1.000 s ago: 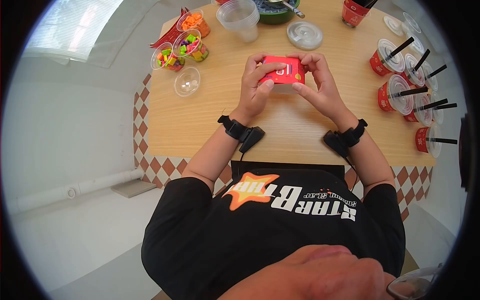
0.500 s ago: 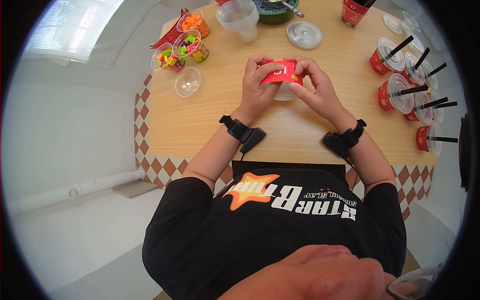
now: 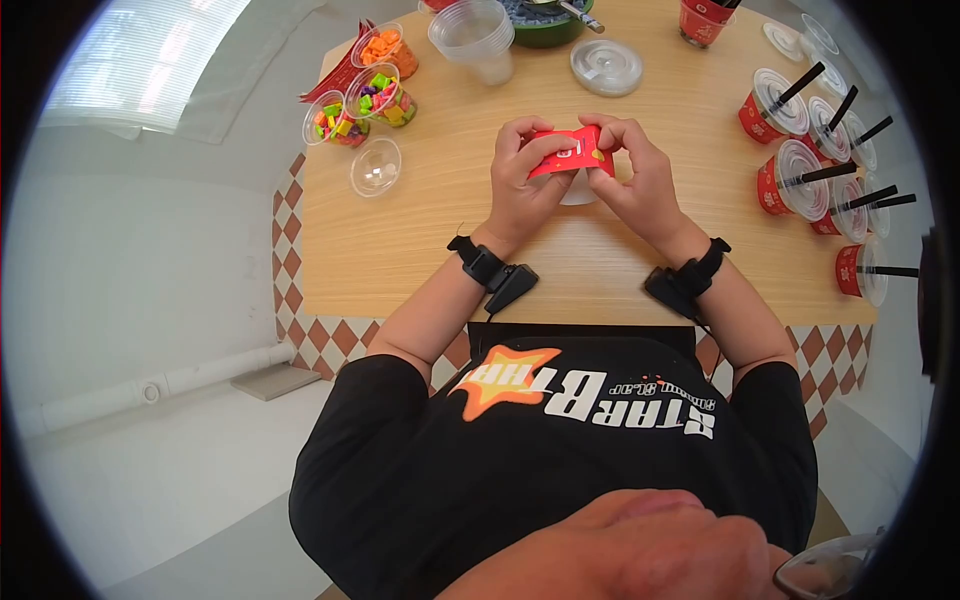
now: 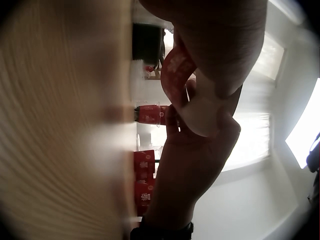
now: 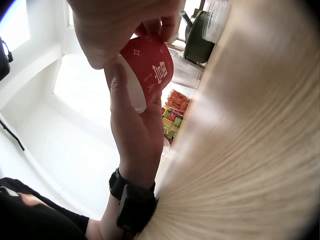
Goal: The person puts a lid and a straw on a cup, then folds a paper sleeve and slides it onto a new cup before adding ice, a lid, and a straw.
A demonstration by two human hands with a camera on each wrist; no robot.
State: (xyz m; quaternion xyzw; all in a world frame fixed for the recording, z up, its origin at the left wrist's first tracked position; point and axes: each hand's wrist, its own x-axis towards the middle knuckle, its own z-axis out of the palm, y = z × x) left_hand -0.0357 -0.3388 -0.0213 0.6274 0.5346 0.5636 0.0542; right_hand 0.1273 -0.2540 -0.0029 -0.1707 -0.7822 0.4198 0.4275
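Both hands hold a red printed paper cup sleeve (image 3: 572, 152) above the table's middle. My left hand (image 3: 525, 185) grips its left side, the index finger lying across the printed face. On the other side, my right hand (image 3: 642, 185) pinches the sleeve between thumb and fingers. The right wrist view shows the curved red outside of the sleeve (image 5: 157, 65) with white print, and its pale inside faces the left thumb. From the left wrist, its pale inner face (image 4: 200, 107) shows between the hands. A whitish piece shows just below the sleeve in the head view.
Cups of colourful cubes (image 3: 383, 96) and orange pieces (image 3: 385, 48) stand at the left, beside a clear dome lid (image 3: 376, 167). Stacked clear cups (image 3: 470, 35), a green bowl (image 3: 545, 35) and flat lids (image 3: 607, 65) are at the back. Red-sleeved cups with black straws (image 3: 790, 180) line the right.
The sleeve has tilted and bent between the hands, its lower edge lifting. The left hand has shifted slightly right, and the thumbs have moved in beneath the sleeve.
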